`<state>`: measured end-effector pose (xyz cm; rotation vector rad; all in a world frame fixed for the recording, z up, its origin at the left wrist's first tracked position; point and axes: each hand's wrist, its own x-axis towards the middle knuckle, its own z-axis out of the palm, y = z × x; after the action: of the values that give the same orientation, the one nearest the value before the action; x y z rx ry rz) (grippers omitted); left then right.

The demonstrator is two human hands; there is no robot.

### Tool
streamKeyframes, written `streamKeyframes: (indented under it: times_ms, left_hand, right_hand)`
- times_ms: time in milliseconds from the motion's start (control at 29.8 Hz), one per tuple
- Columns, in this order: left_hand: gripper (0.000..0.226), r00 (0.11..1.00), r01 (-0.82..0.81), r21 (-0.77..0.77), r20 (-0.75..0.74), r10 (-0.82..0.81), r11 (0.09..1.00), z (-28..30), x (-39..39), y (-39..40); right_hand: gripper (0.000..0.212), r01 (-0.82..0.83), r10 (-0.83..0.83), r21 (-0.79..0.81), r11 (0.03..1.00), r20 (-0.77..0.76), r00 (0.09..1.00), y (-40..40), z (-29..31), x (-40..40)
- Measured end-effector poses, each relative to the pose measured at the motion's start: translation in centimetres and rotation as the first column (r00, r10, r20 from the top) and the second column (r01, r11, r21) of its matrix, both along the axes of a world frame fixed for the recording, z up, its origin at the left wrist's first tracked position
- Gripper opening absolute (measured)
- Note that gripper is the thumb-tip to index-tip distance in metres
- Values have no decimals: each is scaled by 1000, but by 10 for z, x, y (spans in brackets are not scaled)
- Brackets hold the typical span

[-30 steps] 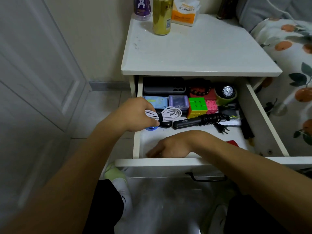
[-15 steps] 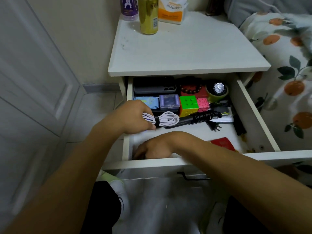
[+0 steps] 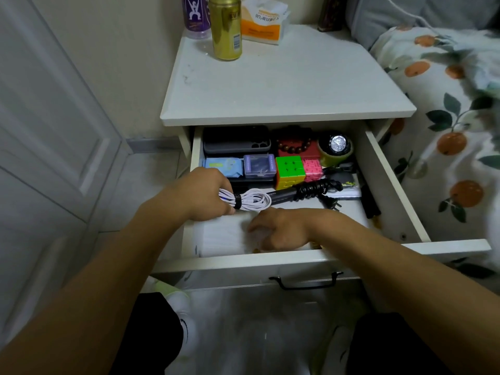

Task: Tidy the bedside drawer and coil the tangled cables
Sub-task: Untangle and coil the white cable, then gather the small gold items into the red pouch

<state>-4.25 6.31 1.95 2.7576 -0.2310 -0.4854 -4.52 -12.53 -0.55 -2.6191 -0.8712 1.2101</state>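
The bedside drawer (image 3: pixel 243 262) is pulled out. Over its left side, my left hand (image 3: pixel 201 194) grips a coiled white cable (image 3: pixel 254 200) bound with a black strap. Low at the drawer's front, my right hand (image 3: pixel 281 228) is blurred, fingers pointing down to the white floor; whether it holds anything is unclear. Behind the cable lies a black device (image 3: pixel 281 196) with its black cord (image 3: pixel 315 188) wrapped around it.
The drawer's back holds a dark phone case (image 3: pixel 235 142), blue packet (image 3: pixel 223 166), clear box (image 3: pixel 259 165), green cube (image 3: pixel 289 169), pink cube (image 3: pixel 312 169), beads (image 3: pixel 296 147) and tape roll (image 3: pixel 336 147). A gold can (image 3: pixel 227 28) and tissue pack (image 3: pixel 263 23) stand on top. The bed (image 3: pixel 446 104) is at right.
My right hand has slid rightward from the drawer's front left corner, and my arm now covers the red item. My left hand still holds the white cable in about the same spot.
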Motion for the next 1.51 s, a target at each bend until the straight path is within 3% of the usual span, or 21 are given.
streamKeyframes:
  times_ms: [67,201,302,402,603,704,871,972,1072,1207,1374,1441,1508]
  left_hand:
    - [10,1000,1,14,19,-2,1000,0,0,-2]
    - [13,999,17,45,28,-18,999,-1,-1,-4]
    - [13,999,21,57,28,-23,998,-4,-1,-5]
    - [11,999,32,80,33,-35,996,-6,-3,-5]
    - [11,996,83,74,-33,-80,994,-17,-3,-15]
    - [13,991,112,136,-88,-101,984,-27,-2,-21]
    - [39,989,146,341,-71,-129,929,-40,-3,-21]
    - [33,988,151,384,-16,-157,911,-40,-3,-27]
    - [26,966,204,545,22,-256,813,-37,-5,-34]
    - [29,950,223,656,19,-312,721,-32,-4,-38]
    - [21,887,320,727,-5,-462,607,-32,-2,-45]
    - [29,879,340,703,-2,-477,624,-35,2,-46]
    - [33,904,367,615,-58,-424,698,-37,6,-47]
  right_hand:
    - [49,-57,57,-60,997,-12,998,3,-1,-1]
    - [29,45,-38,54,998,-126,991,-6,3,-7]
    - [36,125,-128,136,983,16,992,-20,7,0]
    - [43,124,-125,12,992,113,986,-28,3,9]
    - [37,30,-43,-117,993,-111,993,-29,5,-1]
    - [31,96,-103,-71,993,-99,990,-38,10,-4]
    - [33,266,-274,105,958,61,960,-43,10,0]
    - [33,276,-290,148,950,83,953,-42,7,0]
    - [37,291,-308,175,941,83,948,-42,9,-1]
    - [37,326,-346,160,932,118,931,-48,14,2]
    - [32,344,-343,31,938,189,920,-60,17,0]
    - [32,341,-338,18,940,190,922,-65,20,-2]
    - [33,348,-350,44,937,183,919,-74,22,-2]
